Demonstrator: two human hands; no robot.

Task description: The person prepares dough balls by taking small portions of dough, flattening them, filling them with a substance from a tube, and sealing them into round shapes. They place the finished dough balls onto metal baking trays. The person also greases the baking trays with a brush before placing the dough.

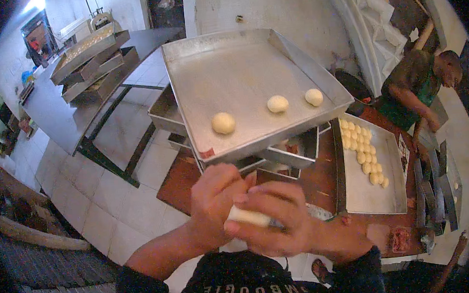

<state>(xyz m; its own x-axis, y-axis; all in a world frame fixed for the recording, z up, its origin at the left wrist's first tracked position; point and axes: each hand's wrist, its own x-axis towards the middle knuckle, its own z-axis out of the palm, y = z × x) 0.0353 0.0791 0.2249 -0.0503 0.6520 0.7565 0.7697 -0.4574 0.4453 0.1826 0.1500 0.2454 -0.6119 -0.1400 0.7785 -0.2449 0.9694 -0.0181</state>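
Note:
Both my hands are together in front of my chest, just short of the near edge of a large metal tray (229, 75). My right hand (281, 217) is wrapped around a pale piece of dough (247, 217), which shows below its fingers. My left hand (214, 197) is closed against the right hand's fingertips; what its fingers hold is hidden. On the tray sit three round dough balls: one at the left (223, 123), one near the middle (278, 104) and one at the right (313, 97).
The tray rests on stacked metal trays (287, 156) on a brown table (179, 178). To the right, another tray (385, 201) holds rows of dough balls (361, 147). A co-worker (412, 88) stands beyond it, beside more trays (436, 191). Filled trays (93, 64) stand on a left table (67, 124).

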